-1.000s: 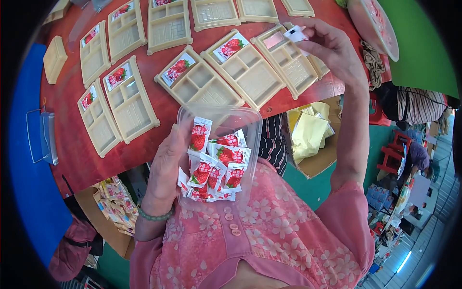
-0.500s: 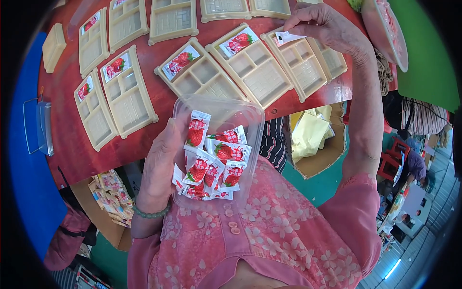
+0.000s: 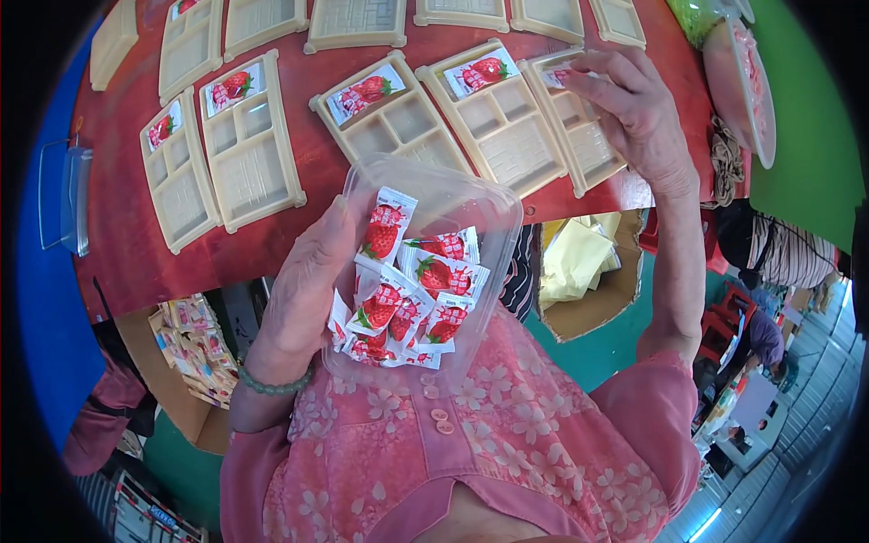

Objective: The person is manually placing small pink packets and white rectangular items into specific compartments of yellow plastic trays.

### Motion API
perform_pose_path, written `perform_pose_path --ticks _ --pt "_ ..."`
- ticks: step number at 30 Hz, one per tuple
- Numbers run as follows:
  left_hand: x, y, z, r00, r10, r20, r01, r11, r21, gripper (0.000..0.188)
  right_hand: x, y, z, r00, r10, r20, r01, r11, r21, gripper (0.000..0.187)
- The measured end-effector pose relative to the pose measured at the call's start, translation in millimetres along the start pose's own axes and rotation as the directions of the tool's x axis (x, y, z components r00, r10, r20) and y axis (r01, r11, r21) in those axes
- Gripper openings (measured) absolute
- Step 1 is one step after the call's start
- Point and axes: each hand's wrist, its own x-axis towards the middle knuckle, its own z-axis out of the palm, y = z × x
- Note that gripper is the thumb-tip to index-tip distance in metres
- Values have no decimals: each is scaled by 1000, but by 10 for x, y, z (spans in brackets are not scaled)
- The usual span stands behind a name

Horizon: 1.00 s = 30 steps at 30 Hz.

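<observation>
My left hand (image 3: 312, 281) grips a clear plastic tub (image 3: 493, 262) by its left side. Inside lie several small white sachets (image 3: 441, 274) printed with red strawberries. Out to the right, my right hand (image 3: 629, 109) has its bent fingers on another strawberry sachet (image 3: 555, 78), at the top compartment of a beige divided tray (image 3: 593, 149); the fingers partly hide it. Left of that tray, a second divided tray (image 3: 511, 149) has a sachet (image 3: 480, 72) in its top compartment. A third tray (image 3: 407, 127), tilted beside it, holds one too.
More beige trays (image 3: 253, 172) stand on the red table (image 3: 109, 208), some with sachets. A pink-and-white dish (image 3: 747, 90) sits at the right edge, near a coil of cord (image 3: 727, 158). Below the table are cardboard boxes, one with yellow sheets (image 3: 575, 258), one with small packets (image 3: 195, 348).
My right hand has brought its sachet down into the top compartment of the right tray. The tub stays in my left hand, and the view has shifted slightly.
</observation>
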Motion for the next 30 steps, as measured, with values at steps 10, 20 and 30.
perform_pose_path --ticks 10,20,30 --pt "-52 -76 -14 1000 6 -24 -6 1000 -19 64 -119 -56 125 998 68 6 -68 997 35 29" --pt "-4 -11 -12 994 -71 86 73 997 -19 71 126 -945 -306 994 106 -14 -88 885 457 27" --pt "-166 -16 114 998 -22 -51 31 985 170 62 377 -1553 -162 971 -183 154 131 945 300 23"
